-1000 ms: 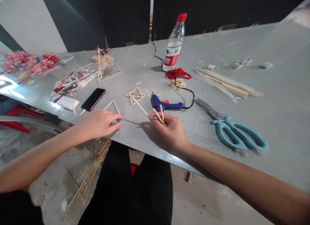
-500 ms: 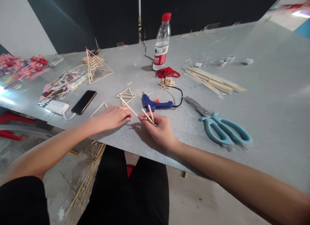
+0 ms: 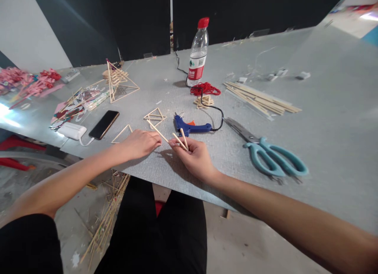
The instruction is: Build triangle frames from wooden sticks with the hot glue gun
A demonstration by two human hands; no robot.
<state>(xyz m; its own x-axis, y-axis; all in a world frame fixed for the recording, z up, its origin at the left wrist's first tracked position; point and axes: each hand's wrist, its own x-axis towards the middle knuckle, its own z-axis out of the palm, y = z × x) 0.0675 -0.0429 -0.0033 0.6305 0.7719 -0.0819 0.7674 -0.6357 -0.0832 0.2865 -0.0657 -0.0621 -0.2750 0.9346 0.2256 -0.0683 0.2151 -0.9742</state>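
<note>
My right hand (image 3: pixel 198 159) is closed round several short wooden sticks (image 3: pixel 184 139), two of which poke up from its fingers. A longer wooden stick (image 3: pixel 158 131) slants up and left from its thumb and fingertip. Just left of that stick, my left hand (image 3: pixel 143 143) is closed, fingers curled together; whatever its fingertips hold is hidden. Beyond the hands lie a square stick frame (image 3: pixel 155 117) and a blue hot glue gun (image 3: pixel 195 128) with an orange trigger. Partly behind my left hand, an angled pair of joined sticks (image 3: pixel 122 133) rests on the table.
Light-blue-handled scissors (image 3: pixel 271 158) lie right, below a bundle of flat sticks (image 3: pixel 261 99). A water bottle (image 3: pixel 197 55) stands behind red cord (image 3: pixel 206 89) and a small stick stack (image 3: pixel 203 102). Left are a phone (image 3: pixel 104 124), white power bank (image 3: pixel 71 130) and stick pyramid (image 3: pixel 121 83).
</note>
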